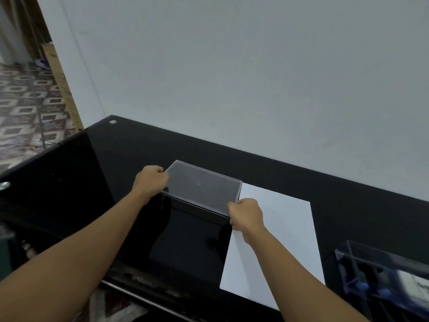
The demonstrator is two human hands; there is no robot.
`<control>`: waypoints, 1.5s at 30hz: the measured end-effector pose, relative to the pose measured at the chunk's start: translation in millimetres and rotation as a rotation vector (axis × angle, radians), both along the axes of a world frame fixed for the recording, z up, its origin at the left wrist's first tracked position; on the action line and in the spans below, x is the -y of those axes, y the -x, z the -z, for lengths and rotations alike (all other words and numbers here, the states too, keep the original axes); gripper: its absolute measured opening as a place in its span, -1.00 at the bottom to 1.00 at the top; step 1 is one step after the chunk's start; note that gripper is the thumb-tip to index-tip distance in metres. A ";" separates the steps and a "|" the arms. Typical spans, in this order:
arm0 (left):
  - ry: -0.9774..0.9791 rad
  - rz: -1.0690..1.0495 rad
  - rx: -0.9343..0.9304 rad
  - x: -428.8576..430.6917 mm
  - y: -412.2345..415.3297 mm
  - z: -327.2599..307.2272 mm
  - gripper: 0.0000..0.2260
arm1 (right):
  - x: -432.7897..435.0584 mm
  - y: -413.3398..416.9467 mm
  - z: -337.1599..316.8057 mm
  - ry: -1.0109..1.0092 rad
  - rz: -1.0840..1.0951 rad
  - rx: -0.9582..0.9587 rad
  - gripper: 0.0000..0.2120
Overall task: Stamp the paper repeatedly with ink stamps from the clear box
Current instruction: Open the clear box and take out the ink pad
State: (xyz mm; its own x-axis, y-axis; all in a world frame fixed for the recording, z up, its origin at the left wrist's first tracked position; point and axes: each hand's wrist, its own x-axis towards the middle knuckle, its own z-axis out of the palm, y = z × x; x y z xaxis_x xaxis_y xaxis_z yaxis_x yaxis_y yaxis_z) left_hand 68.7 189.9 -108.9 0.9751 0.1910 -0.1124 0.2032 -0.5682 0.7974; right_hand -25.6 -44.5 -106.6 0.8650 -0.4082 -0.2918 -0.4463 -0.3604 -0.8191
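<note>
I hold a clear plastic lid (202, 188) with both hands, just above the black glass table (92, 173). My left hand (149, 178) grips its left edge, and my right hand (246, 213) grips its near right corner. A blank white sheet of paper (285, 235) lies flat on the table to the right of the lid, partly under my right wrist. At the lower right stands the clear box (380, 275) with dark stamps showing blue parts inside; it is blurred and cut off by the frame edge.
A pale wall (232, 66) rises directly behind the table. The table's left corner carries a metal stud (112, 122), and beyond it lies a patterned floor (23, 108). The near table edge has a metal rail (144, 298).
</note>
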 end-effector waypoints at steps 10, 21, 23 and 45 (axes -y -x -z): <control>-0.235 0.068 0.017 2.3 6.2 7.6 -0.82 | -0.6 4.2 -1.2 0.063 -0.030 -0.034 -0.73; -0.222 0.078 0.031 2.7 15.7 -1.6 -0.82 | 5.4 13.6 -6.7 0.065 -0.064 -0.013 -0.79; -0.199 0.090 0.053 8.2 22.5 -7.5 -0.78 | 10.0 18.9 -11.3 0.070 -0.076 -0.005 -0.81; -0.086 0.666 0.220 271.6 172.0 -86.3 -0.84 | 244.5 208.5 -75.5 0.120 0.102 0.024 -0.75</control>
